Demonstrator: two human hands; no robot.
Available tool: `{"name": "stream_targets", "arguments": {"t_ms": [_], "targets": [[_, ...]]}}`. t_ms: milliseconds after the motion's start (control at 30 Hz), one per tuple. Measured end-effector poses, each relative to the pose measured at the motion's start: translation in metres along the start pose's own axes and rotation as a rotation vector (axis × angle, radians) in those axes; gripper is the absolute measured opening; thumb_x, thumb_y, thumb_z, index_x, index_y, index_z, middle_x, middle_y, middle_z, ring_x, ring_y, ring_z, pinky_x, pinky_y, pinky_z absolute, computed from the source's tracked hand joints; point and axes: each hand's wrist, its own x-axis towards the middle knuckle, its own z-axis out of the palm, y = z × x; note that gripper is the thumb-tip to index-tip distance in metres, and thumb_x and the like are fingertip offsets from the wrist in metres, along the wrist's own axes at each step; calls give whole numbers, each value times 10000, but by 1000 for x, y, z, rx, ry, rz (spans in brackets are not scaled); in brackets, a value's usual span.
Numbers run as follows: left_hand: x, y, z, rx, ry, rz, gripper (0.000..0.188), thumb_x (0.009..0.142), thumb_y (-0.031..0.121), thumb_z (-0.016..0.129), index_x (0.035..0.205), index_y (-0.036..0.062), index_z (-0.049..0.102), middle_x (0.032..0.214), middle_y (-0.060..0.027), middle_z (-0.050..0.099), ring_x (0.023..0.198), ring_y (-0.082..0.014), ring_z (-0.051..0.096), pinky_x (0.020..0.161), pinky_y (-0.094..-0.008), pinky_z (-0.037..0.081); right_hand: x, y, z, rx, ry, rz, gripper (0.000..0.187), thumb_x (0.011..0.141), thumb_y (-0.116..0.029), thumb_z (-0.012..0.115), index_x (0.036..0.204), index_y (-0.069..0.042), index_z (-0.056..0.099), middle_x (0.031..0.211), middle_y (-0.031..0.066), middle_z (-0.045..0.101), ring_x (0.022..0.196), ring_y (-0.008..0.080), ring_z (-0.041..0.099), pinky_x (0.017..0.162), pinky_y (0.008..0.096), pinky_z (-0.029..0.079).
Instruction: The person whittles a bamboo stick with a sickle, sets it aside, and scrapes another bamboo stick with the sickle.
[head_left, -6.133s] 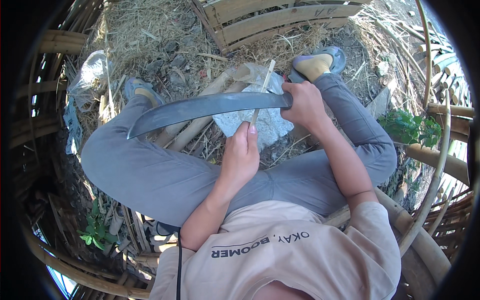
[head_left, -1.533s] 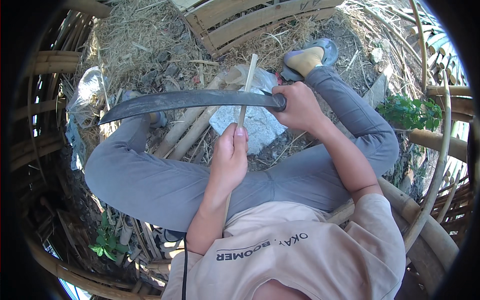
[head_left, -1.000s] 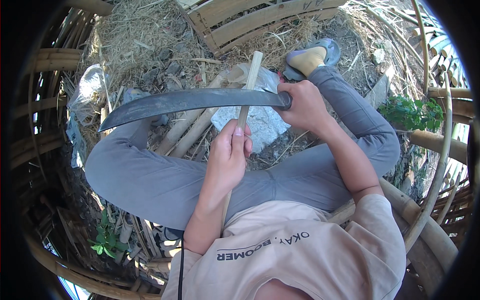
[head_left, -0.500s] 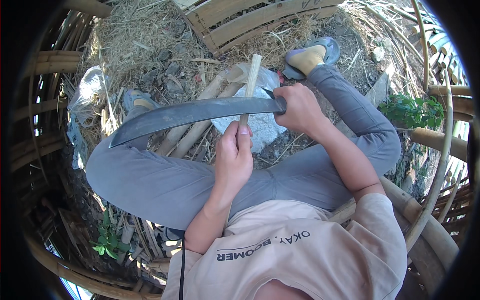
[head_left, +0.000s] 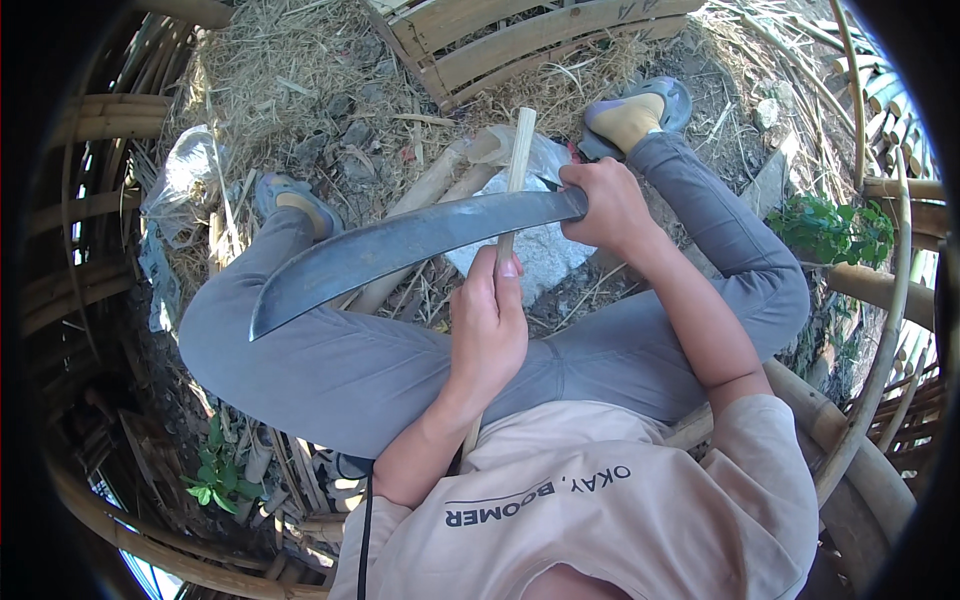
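Observation:
My right hand is closed round the handle of a machete, hiding most of that handle. The long dark blade stretches left across my lap, its tip over my left thigh. In my left hand is a pale wooden stick, gripped below the blade with the thumb along it. The blade crosses in front of the stick, close to or touching it; I cannot tell which. The stick's upper end points away from me, and its lower part runs down behind my left hand and wrist. Beneath it lies a whitish stone slab.
Bamboo poles lie on the ground beside the slab, near a clear plastic bag. A wooden crate stands at the far side. Straw covers the ground, and leafy plants grow at the right. Thick bamboo runs close by my right side.
The machete's blade has tilted, its tip swinging lower and toward me, with more of its flat side showing. Both hands and the stick appear slightly farther right, as does the surrounding scene.

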Motion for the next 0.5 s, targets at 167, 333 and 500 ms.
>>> {"name": "stream_targets", "arguments": {"t_ms": [167, 333, 500], "targets": [[-2, -3, -7, -2, 7, -1, 217, 1080, 193, 410, 972, 40, 519, 662, 41, 402, 579, -43, 333, 514, -251, 277, 6, -2, -3, -54, -33, 40, 291, 533, -175, 767, 794, -61, 710, 690, 182, 657, 766, 397, 667, 721, 477, 539], [1, -7, -3, -95, -1, -48, 217, 1083, 192, 404, 978, 45, 525, 670, 56, 399, 575, -28, 325, 501, -235, 264, 11, 24, -6, 4, 51, 125, 284, 551, -149, 743, 814, -52, 704, 700, 185, 653, 761, 396, 658, 719, 462, 526], [0, -5, -5, -37, -8, -72, 233, 1055, 176, 420, 960, 12, 556, 634, -70, 496, 550, -140, 480, 543, -343, 392, 12, 28, -7, -48, 93, 94, 273, 571, -129, 712, 833, -49, 706, 711, 194, 655, 748, 406, 647, 724, 449, 518]]}}
